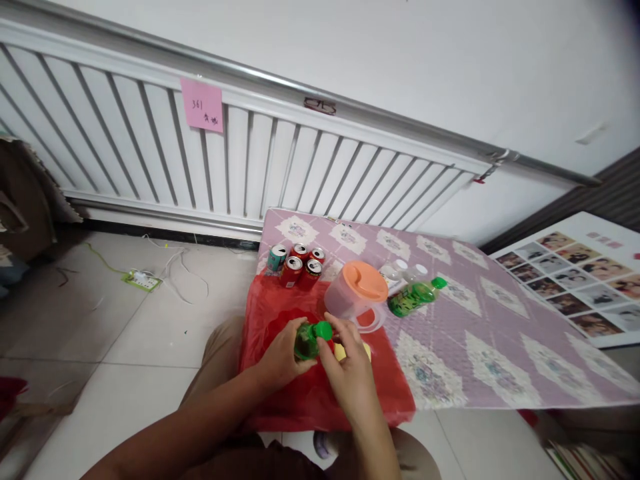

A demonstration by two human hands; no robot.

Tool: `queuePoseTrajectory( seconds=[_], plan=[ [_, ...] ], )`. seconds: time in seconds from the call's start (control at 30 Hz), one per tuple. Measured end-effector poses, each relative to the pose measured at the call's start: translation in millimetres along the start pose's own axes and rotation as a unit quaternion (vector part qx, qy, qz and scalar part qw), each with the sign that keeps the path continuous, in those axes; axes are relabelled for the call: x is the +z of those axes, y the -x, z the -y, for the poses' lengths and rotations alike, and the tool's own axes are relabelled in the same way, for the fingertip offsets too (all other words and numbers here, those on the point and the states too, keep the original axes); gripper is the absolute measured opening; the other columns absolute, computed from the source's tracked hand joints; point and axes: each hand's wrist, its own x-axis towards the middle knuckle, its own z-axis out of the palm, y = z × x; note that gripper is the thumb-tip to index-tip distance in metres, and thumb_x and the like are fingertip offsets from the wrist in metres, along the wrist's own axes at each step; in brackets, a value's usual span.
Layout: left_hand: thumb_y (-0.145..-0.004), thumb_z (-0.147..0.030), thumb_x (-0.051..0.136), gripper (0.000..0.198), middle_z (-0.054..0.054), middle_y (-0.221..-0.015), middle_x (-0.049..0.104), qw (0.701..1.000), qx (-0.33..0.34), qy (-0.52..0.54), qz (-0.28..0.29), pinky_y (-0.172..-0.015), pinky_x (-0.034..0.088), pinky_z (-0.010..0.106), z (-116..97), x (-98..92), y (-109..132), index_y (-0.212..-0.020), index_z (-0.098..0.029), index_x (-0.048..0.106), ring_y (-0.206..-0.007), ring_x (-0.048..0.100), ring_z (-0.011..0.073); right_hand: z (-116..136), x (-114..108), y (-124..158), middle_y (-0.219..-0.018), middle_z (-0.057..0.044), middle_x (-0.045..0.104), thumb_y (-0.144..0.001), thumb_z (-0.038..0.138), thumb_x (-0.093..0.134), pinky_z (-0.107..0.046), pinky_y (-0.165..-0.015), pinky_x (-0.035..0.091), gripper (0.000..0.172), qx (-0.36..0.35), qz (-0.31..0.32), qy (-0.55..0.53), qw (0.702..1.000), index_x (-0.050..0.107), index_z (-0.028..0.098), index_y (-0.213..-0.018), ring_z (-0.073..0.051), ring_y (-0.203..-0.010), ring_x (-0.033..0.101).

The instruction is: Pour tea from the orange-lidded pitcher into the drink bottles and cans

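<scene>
Wrapped round the body of a green bottle [304, 343] is my left hand [284, 353], above the red plastic sheet [395, 393]. My right hand [346, 350] has its thumb and fingers on the bottle's green cap [323, 330]. The bottle is tilted, its cap toward the right. Just beyond my hands stands a clear pitcher [340, 297] with an orange lid [365, 281]. Something yellow [341, 353] lies partly hidden behind my right hand. A red dish [274, 327] shows behind my left hand.
Several opened cans [291, 272] stand at the back left of the table. Right of the pitcher, another green bottle [414, 297] lies beside clear bottles with white caps [417, 272]. A patterned cloth [475, 320] covers the table. The radiator [300, 160] runs behind it.
</scene>
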Motion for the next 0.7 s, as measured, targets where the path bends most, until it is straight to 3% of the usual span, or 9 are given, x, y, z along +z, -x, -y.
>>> queuePoseTrajectory(
  seconds=[0.33, 0.7],
  plan=[
    [-0.071, -0.026, 0.076, 0.075, 0.017, -0.134, 0.055, 1.0, 0.011, -0.001, -0.001, -0.106, 0.047, 0.05, -4.7, -1.5, -0.9, -0.136, -0.017, 0.04, -0.124, 0.057, 0.031, -1.5, 3.8, -5.5, -0.106, -0.008, 0.064, -0.085, 0.024, 0.058, -0.041, -0.089, 0.052, 0.032, -0.029, 0.036, 0.058, 0.997, 0.067, 0.025, -0.116, -0.025, -0.1, 0.062],
    [-0.07, -0.025, 0.077, 0.076, 0.017, -0.133, 0.055, 1.0, 0.016, 0.005, -0.002, -0.105, 0.047, 0.051, -2.9, -0.6, -1.2, -0.134, -0.018, 0.038, -0.124, 0.057, 0.0314, 11.0, -5.0, -15.1, -0.098, -0.008, 0.066, -0.083, 0.02, 0.062, -0.043, -0.081, 0.052, 0.028, -0.047, 0.086, 0.152, 0.984, 0.067, 0.024, -0.11, -0.028, -0.092, 0.062]
  ],
)
